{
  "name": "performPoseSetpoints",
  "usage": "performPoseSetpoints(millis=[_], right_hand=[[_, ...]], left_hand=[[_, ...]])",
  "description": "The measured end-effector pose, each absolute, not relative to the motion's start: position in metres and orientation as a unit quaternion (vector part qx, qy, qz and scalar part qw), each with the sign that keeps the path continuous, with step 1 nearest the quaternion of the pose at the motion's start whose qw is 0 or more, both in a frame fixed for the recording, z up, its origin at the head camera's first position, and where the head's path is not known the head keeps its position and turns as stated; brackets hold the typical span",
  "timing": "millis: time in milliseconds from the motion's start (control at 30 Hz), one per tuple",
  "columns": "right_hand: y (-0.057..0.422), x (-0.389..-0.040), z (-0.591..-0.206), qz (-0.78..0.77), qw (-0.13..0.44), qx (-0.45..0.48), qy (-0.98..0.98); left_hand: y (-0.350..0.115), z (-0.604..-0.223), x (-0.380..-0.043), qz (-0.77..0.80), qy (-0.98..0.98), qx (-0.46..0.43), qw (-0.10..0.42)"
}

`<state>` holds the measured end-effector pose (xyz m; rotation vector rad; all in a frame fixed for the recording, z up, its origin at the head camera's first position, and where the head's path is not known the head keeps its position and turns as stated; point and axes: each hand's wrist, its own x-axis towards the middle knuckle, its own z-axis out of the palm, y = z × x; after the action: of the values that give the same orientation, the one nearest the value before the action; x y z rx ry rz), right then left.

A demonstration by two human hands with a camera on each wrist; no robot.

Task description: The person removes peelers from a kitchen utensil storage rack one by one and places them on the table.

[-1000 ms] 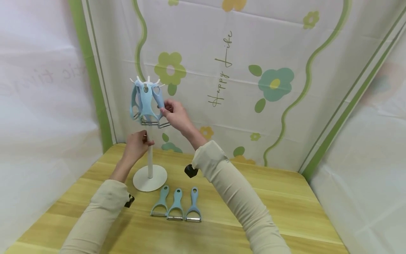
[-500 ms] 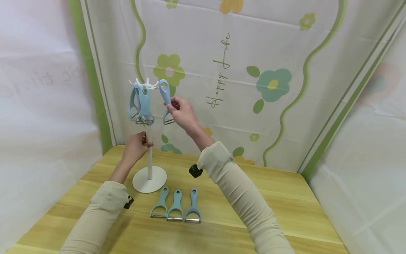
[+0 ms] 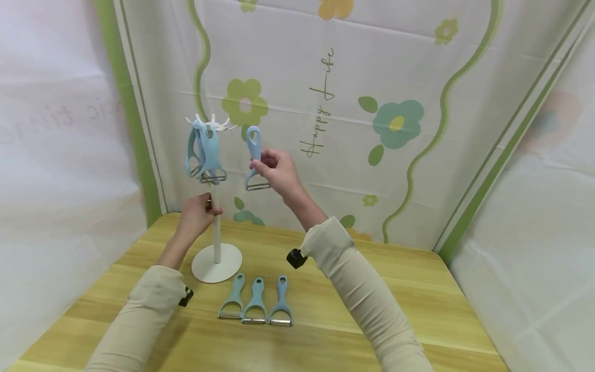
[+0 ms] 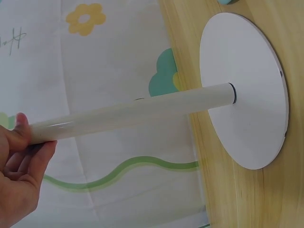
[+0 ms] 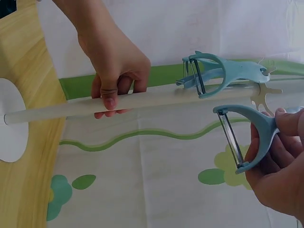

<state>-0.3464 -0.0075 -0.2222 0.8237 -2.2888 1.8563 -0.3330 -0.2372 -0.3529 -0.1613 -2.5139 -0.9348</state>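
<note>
A white stand (image 3: 217, 237) with a round base and a crown of hooks rises at the left of the table. My left hand (image 3: 197, 214) grips its pole below the hooks; the left wrist view shows thumb and fingers round the pole (image 4: 133, 114). In my right hand (image 3: 280, 173) is a blue peeler (image 3: 254, 142), pinched by its handle, blade down, to the right of the hooks and apart from them. Several peelers (image 3: 211, 150) hang from the hooks on the left and front. The right wrist view shows the held peeler's blade (image 5: 231, 138) beside the stand.
Three peelers (image 3: 255, 302) lie in a row on the wooden table (image 3: 372, 310), in front of the stand's base (image 3: 228, 271), blades toward me. Behind the table hangs a flowered white curtain (image 3: 288, 77), and more white cloth closes off both sides.
My right hand has lifted the blue peeler off its hook and drawn it to the right, away from the stand. My left hand keeps its grip on the pole.
</note>
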Motion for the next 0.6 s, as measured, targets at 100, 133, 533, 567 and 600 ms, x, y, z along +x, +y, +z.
performPoseSetpoints(millis=[100, 133, 533, 567, 600], right_hand=[[-0.001, -0.347, -0.228, 0.611, 0.043, 0.263, -0.745], [0.001, -0.346, -0.230, 0.610, 0.046, 0.261, -0.747], [0.025, -0.343, -0.249, 0.613, 0.054, 0.261, -0.744], [0.027, -0.342, -0.250, 0.615, 0.052, 0.260, -0.743], [0.029, -0.342, -0.252, 0.617, 0.048, 0.258, -0.742]], left_hand=[[-0.238, -0.353, -0.333, -0.339, -0.912, -0.059, 0.224], [-0.238, -0.353, -0.333, -0.339, -0.912, -0.059, 0.224], [-0.237, -0.351, -0.332, -0.342, -0.914, -0.064, 0.209], [-0.236, -0.351, -0.332, -0.342, -0.914, -0.064, 0.209], [-0.236, -0.351, -0.332, -0.343, -0.914, -0.065, 0.208]])
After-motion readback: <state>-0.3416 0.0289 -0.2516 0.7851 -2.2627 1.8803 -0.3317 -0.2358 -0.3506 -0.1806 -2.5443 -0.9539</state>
